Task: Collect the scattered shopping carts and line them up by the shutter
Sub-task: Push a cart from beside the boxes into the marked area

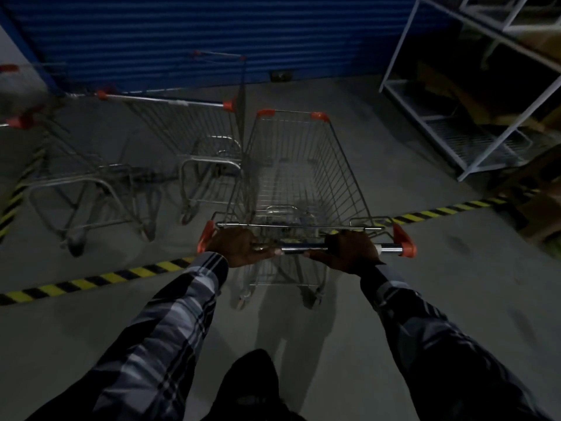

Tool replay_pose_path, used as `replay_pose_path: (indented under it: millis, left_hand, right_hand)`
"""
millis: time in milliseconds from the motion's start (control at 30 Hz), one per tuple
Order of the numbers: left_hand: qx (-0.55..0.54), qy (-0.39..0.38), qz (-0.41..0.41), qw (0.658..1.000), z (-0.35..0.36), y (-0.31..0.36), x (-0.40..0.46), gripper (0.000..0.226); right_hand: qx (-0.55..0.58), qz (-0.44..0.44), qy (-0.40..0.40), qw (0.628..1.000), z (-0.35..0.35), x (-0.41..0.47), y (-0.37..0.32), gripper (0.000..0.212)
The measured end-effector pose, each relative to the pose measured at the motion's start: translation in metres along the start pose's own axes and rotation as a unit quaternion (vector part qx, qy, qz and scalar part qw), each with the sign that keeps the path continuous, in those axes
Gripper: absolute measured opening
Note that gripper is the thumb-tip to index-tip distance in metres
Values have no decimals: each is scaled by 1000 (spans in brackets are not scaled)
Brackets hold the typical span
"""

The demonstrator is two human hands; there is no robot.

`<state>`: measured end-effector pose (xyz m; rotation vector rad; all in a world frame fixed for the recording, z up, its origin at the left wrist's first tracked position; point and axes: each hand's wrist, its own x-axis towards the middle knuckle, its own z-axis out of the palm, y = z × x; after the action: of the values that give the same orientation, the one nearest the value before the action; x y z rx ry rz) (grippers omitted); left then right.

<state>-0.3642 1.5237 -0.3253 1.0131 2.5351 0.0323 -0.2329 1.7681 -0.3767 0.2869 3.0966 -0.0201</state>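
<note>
There is just one view, from a camera on my head. It looks forward and down past my two arms in checked sleeves (170,323) to the grey floor (425,299). The blue ribbed metal shutter (212,34) is far off at the top.

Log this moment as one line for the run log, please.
step: pushing cart toward shutter | left hand, right hand: gripping handle | parked carts: left
</note>
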Motion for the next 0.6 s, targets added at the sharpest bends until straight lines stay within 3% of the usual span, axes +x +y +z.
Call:
replay_pose_path:
  millis: [167, 333, 500, 600]
  left_hand:
    - [-23, 12, 11, 1000, -29, 17, 105, 75]
    - [19, 37, -6, 999, -66, 28, 221, 96]
    - [20, 22, -4, 1000, -107, 44, 320, 100]
    - [9, 0, 6, 1000, -129, 60, 364, 85]
  right_hand:
    - [-18, -9, -2, 1000, -2, 80, 76, 74]
    - [-13, 7, -31, 999, -10, 171, 146, 69]
    - [-16, 15, -7, 1000, -12, 255, 215, 105]
    - [0, 15, -19, 1000, -12, 295, 256, 107]
